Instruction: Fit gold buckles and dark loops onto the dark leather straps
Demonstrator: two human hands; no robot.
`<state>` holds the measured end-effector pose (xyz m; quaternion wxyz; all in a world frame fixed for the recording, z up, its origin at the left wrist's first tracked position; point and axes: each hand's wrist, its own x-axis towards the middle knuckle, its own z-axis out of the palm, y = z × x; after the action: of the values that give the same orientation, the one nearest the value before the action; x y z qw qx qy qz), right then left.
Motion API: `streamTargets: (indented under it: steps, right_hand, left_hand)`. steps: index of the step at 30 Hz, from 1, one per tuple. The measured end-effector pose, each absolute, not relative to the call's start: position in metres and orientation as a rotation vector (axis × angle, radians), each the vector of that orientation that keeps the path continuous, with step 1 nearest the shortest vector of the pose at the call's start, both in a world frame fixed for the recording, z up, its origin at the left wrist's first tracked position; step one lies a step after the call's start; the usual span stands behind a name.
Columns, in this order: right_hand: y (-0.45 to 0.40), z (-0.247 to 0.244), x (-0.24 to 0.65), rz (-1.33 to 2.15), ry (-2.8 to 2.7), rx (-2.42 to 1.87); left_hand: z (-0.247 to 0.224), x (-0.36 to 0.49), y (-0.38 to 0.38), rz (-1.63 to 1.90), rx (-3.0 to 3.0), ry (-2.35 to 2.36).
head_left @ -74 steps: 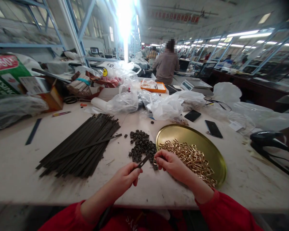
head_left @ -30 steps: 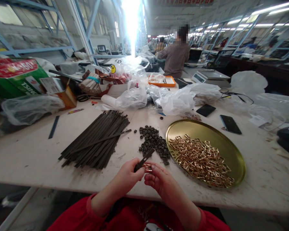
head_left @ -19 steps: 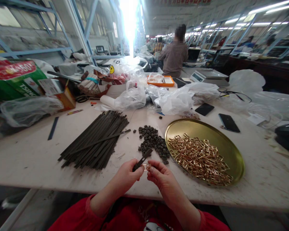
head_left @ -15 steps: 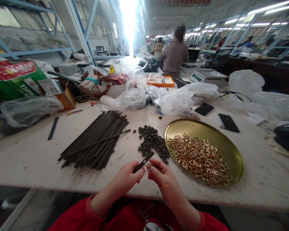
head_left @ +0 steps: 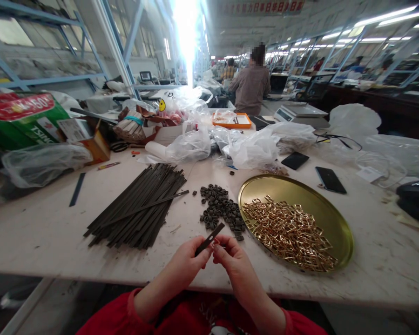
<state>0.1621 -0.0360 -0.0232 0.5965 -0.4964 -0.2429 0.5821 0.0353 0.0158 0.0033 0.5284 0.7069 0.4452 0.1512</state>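
Note:
Between thumb and fingers, my left hand (head_left: 190,258) grips a dark strap (head_left: 210,239) with a slot near its end, which points up to the right. My right hand (head_left: 232,256) is pinched close beside it, fingertips nearly touching the left thumb. It holds a small gold buckle (head_left: 215,242), mostly hidden by the fingers. Beyond the hands lies a heap of small dark loops (head_left: 219,204). To the left is a pile of long dark straps (head_left: 136,207). On the right, a round gold tray (head_left: 330,204) bears many gold buckles (head_left: 289,232).
Clear plastic bags (head_left: 251,144) lie across the back of the table, near an orange tray (head_left: 232,125). Two phones (head_left: 330,180) rest at the right. A green and red bag (head_left: 24,118) stands at the left. A person (head_left: 251,86) is further back, facing away.
My right fingers have closed in around the gold buckle and moved slightly toward my left hand. The buckle is more hidden now. The strap stays in my left hand.

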Motion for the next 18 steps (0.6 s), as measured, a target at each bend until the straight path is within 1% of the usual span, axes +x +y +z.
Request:
streamTargets:
  steps: [5, 7, 9, 11, 15, 18]
  right_hand:
    - [-0.0396, -0.0191, 0.1645, 1.609, -0.356, -0.947]
    - [-0.0402, -0.0181, 0.1659, 1.696, -0.299, -0.942]
    - [-0.0398, -0.0185, 0.1672, 1.712, -0.288, -0.972]
    - [-0.0384, -0.0201, 0.1684, 1.645, -0.332, -1.011]
    - [-0.0344, -0.0234, 0.1699, 1.373, -0.52, -1.147]
    - [-0.0333, -0.0234, 0.1693, 1.282, -0.635, -1.205]
  left_hand:
    - [-0.0024, 0.0335, 0.0154, 0.398, 1.802, 1.089]
    - [-0.0027, 0.0336, 0.0148, 0.408, 1.89, 1.11]
    - [-0.0009, 0.0341, 0.0145, 0.428, 1.94, 1.117]
    - [0.0022, 0.0346, 0.0149, 0.438, 1.92, 1.118]
    - [0.0069, 0.0354, 0.0164, 0.352, 1.754, 1.085]
    - [0.0064, 0.0363, 0.0162, 0.312, 1.672, 1.095]
